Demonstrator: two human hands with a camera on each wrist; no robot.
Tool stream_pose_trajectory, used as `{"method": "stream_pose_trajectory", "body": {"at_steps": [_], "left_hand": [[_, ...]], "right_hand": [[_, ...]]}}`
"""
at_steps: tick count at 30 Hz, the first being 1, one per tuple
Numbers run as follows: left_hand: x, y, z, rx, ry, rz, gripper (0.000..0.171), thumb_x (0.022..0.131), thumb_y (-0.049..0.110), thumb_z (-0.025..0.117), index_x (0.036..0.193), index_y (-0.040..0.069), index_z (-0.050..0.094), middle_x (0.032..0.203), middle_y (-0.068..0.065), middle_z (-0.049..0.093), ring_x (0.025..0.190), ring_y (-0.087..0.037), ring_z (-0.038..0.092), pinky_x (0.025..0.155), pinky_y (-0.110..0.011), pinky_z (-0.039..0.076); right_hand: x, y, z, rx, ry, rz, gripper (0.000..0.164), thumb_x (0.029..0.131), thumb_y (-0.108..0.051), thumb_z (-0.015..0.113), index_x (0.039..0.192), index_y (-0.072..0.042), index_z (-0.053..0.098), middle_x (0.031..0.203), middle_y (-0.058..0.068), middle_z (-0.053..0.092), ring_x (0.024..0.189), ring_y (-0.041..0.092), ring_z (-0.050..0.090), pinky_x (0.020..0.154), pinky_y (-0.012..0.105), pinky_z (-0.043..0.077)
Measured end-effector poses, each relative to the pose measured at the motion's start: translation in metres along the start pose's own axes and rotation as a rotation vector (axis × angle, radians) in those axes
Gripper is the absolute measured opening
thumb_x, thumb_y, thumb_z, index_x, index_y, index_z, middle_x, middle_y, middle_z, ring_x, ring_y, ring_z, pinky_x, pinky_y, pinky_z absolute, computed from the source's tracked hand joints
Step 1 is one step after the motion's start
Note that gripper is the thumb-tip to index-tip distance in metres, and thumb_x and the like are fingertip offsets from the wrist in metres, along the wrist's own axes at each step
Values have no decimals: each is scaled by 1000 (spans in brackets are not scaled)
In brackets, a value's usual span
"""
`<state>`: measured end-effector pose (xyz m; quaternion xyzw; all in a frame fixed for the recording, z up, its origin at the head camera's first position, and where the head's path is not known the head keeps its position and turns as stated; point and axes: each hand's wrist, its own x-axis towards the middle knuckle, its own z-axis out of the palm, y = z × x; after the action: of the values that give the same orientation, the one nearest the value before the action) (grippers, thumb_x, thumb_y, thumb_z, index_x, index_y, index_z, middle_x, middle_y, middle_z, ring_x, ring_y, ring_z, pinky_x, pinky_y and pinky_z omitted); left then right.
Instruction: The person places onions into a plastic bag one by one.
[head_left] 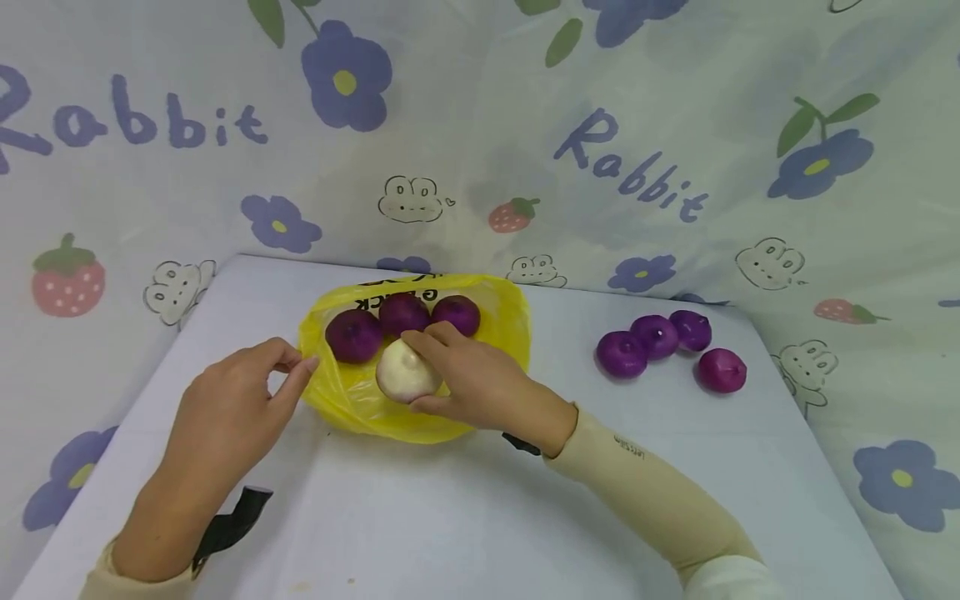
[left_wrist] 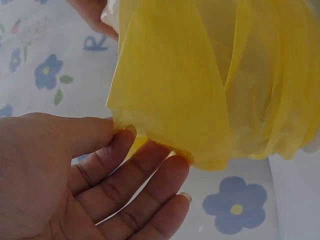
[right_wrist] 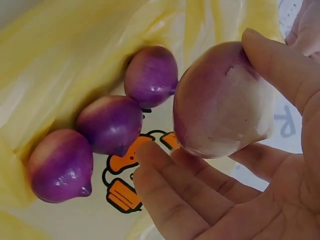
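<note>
A yellow plastic bag lies spread open on the table, its mouth facing up. Three purple onions sit inside along its far side. My right hand grips a pale onion over the bag; in the right wrist view this onion is purple on one side and whitish on the other, held between thumb and fingers. At the bag's left rim, my left hand pinches the plastic between thumb and index finger. The left wrist view shows the gathered yellow film by the fingertips.
Several more purple onions stand in a loose group on the right of the white table. A patterned cloth with flowers and rabbits hangs behind the table. Orange printing shows on the bag's inside.
</note>
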<state>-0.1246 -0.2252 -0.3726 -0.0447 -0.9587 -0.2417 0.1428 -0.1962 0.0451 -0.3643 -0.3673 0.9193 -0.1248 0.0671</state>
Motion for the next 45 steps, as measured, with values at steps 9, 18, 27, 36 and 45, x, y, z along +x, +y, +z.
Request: {"method": "stream_pose_trajectory", "body": {"at_steps": [9,18,27,36,45], "left_hand": [[2,1,2,-3,-7,2,14,98,20,75,100,6,71,95,-16,75,68,-26,59,60,-48,50],[5,2,4,-7,-1,16,15,97,20,76,99,6,71,94,-15,75,68,-27,61,61,-51,52],[9,2,4,-11,-3,36,15,97,21,76,97,7,71,91,-13,74,66,-24,59,57,-44,48],[6,3,1,7,-49,9,16,99,23,74,99,7,70,91,-13,74,66,-24,59,57,-45,49],[2,2,0,11,-35,20,15,98,22,75,97,9,70,88,-11,73,64,-22,54,56,-40,44]], "right_hand": [[9,-6,-4,-30,-68,-4,81,92,-48,80,156,-17,43,132,8,57,82,14,62,71,27,54],[20,-12,-13,-104,-93,-35,80,91,-54,78,154,-18,46,124,5,59,81,18,61,72,29,55],[42,-10,-8,-80,-155,-15,78,92,-56,76,154,-19,47,121,3,59,87,17,60,78,31,55],[64,-7,14,-63,-213,5,76,94,-58,72,153,-20,46,118,-1,59,92,14,59,81,31,55],[75,-20,35,-150,-222,-42,70,92,-60,73,147,-22,52,116,0,54,91,13,57,82,27,53]]}}
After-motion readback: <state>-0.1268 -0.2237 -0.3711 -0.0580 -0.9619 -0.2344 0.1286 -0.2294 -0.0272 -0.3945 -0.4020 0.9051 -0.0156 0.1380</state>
